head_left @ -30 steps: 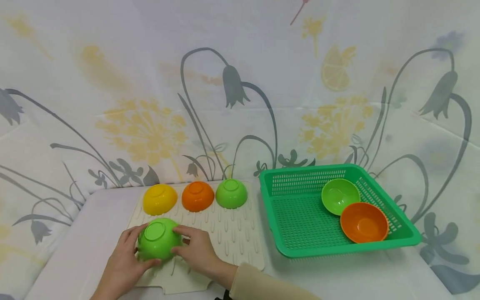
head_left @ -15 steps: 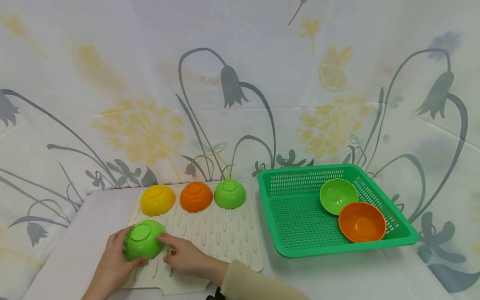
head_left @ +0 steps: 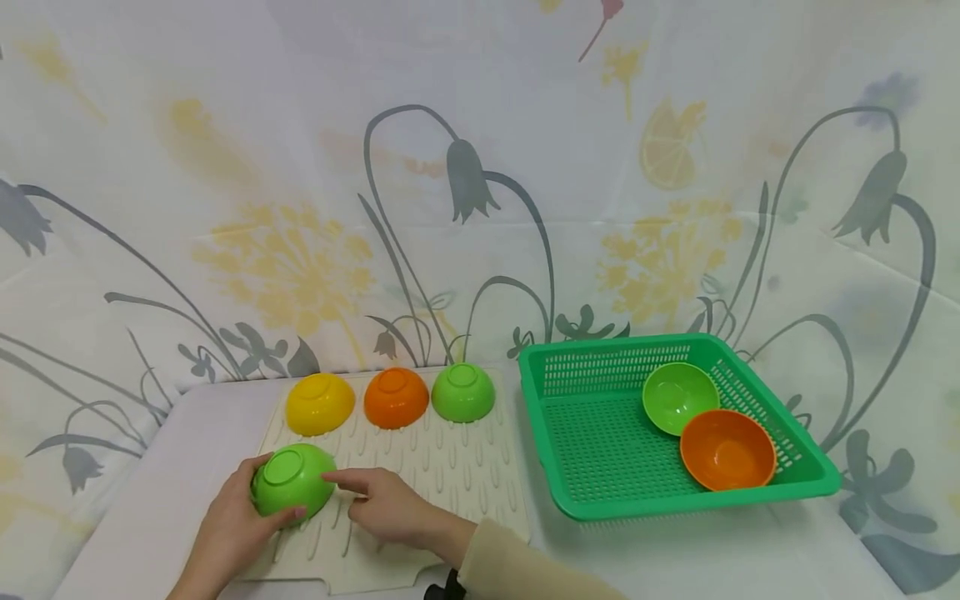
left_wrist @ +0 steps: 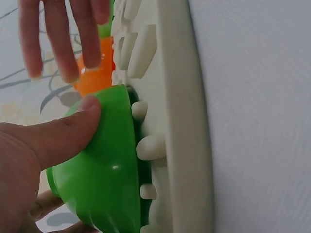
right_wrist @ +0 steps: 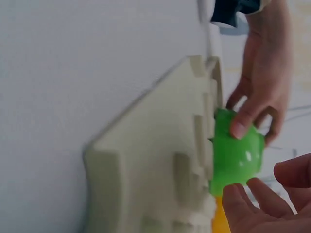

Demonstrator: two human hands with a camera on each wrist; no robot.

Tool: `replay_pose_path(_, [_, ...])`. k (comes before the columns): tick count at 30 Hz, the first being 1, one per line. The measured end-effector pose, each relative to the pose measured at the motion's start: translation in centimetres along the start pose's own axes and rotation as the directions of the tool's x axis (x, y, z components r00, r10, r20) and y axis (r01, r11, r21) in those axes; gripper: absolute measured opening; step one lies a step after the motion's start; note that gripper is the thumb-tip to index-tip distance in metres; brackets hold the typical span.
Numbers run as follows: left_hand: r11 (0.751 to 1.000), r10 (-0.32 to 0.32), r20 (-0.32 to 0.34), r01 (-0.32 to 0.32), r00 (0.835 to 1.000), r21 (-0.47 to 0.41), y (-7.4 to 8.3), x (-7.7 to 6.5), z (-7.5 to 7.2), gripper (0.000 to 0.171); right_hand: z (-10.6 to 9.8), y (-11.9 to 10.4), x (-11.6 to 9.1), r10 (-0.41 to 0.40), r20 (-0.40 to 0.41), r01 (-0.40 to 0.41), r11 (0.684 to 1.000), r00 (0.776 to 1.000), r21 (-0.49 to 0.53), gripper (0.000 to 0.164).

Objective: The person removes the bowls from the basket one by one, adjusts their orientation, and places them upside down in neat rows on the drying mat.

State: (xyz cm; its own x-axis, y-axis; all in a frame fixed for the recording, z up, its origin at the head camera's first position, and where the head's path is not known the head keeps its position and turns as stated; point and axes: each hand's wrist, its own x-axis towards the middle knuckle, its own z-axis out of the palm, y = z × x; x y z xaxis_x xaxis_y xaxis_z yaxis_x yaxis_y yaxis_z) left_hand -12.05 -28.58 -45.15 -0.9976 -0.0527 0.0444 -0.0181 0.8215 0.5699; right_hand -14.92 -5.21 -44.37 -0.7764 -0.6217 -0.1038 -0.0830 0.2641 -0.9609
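An upside-down green bowl (head_left: 303, 492) sits at the front left of a cream drying mat (head_left: 375, 567) with raised ridges. My left hand (head_left: 236, 521) grips it from the left. In the left wrist view its thumb (left_wrist: 68, 138) presses the bowl's side, and the rim lies right at the ridges. My right hand (head_left: 393, 508) is on the bowl's other side, index finger extended to its wall and the rest loosely bent. The right wrist view shows those fingers (right_wrist: 267, 199) relaxed close by the bowl, holding nothing.
Along the mat's back edge stand upside-down yellow (head_left: 320, 408), orange (head_left: 396, 402) and light green (head_left: 463, 396) bowls. To the right, a green plastic basket (head_left: 697, 502) holds an upright green bowl (head_left: 678, 396) and an orange bowl (head_left: 727, 450). A patterned curtain (head_left: 480, 208) hangs behind.
The green bowl has shifted left on the mat with my left hand on it. My right hand, earlier also holding its side, has loosened its fingers from it.
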Motion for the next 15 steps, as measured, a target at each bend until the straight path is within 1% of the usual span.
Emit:
replay_pose_path(3, [1.0, 0.0, -0.005, -0.001, 1.0, -0.005, 0.0, 0.0, 0.1, 0.099, -1.3, -0.8, -0.9, -0.022, -0.036, 0.023, 0.999, 0.999, 0.031, 0.053])
replay_pose_path(6, [1.0, -0.012, -0.002, 0.012, 1.0, -0.007, 0.0, 0.0, 0.2, 0.1, -3.0, -1.8, -1.9, -0.046, -0.073, 0.051, 0.996, 0.996, 0.068, 0.045])
replay_pose_path(9, [1.0, -0.025, 0.005, 0.025, 1.0, -0.004, 0.0, 0.0, 0.2, 0.101, -4.8, -2.8, -3.1, -0.076, -0.109, 0.085, 0.993, 0.991, 0.083, 0.039])
replay_pose_path(15, [1.0, -0.023, 0.009, 0.023, 1.0, -0.001, 0.0, 0.0, 0.2, 0.102, -9.1, -4.4, -6.2, -0.084, -0.205, 0.106, 0.99, 0.975, 0.095, 0.033])
